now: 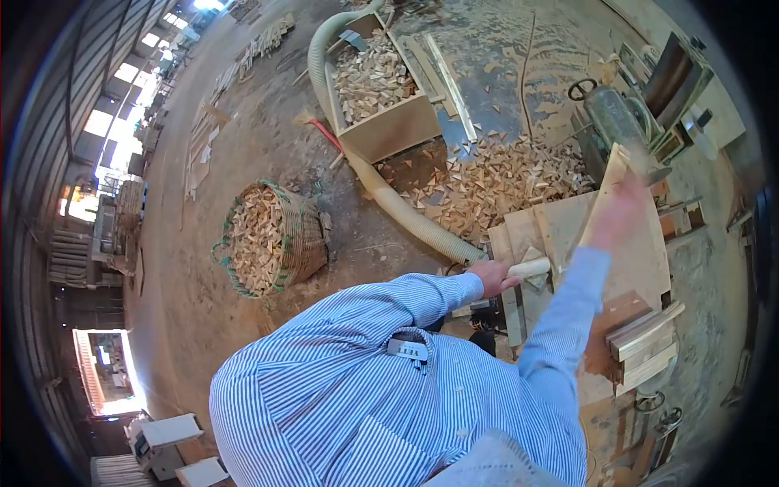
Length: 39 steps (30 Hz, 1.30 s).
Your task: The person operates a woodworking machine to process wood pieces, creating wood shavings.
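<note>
My left hand (491, 277) is closed around the near end of a short, pale wooden piece (531, 268), over the left side of the wooden work table (641, 252). Smeared by motion, my right hand (619, 213) reaches to the far side of the table. It is at a long, pale wooden strip (602, 188) that slants up toward the machine; its fingers cannot be made out. Beside that hand a dark metal part (659, 175) juts out. Flat boards (515, 284) lie under and near my left hand.
A machine (613, 118) with a handwheel (582, 89) stands beyond the table. Stacked wooden blocks (645, 341) sit at its near right. Wood offcuts (519, 178) cover the floor; a basket (304, 235) and wooden bin (393, 130) hold more. A ribbed hose (414, 223) runs alongside.
</note>
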{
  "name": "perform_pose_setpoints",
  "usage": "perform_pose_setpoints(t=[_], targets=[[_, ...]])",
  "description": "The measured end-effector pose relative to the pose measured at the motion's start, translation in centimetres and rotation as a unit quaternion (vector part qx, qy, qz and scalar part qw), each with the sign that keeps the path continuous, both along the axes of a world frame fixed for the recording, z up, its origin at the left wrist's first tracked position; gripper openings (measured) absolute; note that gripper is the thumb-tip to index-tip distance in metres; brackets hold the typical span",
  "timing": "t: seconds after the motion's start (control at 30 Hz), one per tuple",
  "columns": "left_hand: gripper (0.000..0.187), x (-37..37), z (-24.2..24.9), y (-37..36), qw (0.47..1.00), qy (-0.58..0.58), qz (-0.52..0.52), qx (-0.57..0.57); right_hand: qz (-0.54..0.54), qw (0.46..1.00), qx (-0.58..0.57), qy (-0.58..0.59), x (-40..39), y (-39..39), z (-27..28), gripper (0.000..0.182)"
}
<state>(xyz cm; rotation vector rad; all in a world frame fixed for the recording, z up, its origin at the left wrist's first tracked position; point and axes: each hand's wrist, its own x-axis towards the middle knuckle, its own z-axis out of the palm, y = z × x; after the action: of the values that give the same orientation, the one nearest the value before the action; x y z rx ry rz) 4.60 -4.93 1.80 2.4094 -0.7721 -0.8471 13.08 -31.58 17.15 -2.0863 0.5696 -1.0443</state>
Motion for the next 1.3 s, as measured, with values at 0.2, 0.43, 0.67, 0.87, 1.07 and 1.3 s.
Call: perform_pose_setpoints(t=[0.2, 0.43, 0.67, 0.87, 1.07, 1.3], targets=[[0.064, -0.8, -0.4, 3.1, 1.0, -0.016, -0.007, -0.009, 0.444, 0.865, 0.204, 0.115, 5.1, 15.8, 0.2, 0.036], [0.062, -1.1, 0.0, 5.9, 1.0, -0.001, -0.002, -0.009, 0.298, 0.909, 0.252, 0.148, -8.7, 16.5, -8.9, 0.042], [0.069, -0.9, 1.7, 6.6, 0.994, 0.091, 0.018, 0.056, 0.083, 0.98, 0.107, 0.144, -24.6, 14.9, -4.1, 0.03], [0.058, -1.2, -2.3, 7.3, 0.999, -0.053, 0.0, 0.001, -0.228, 0.967, -0.004, 0.111, -34.4, 10.8, 1.0, 0.03], [0.065, -1.1, -1.3, 7.1, 0.996, -0.078, -0.042, -0.002, -0.397, 0.899, -0.027, 0.184, -41.4, 5.4, -0.7, 0.046], [0.065, -1.9, -0.9, 7.1, 0.995, -0.089, -0.043, -0.009, -0.257, 0.922, -0.061, 0.282, -43.2, 1.5, -3.6, 0.069]])
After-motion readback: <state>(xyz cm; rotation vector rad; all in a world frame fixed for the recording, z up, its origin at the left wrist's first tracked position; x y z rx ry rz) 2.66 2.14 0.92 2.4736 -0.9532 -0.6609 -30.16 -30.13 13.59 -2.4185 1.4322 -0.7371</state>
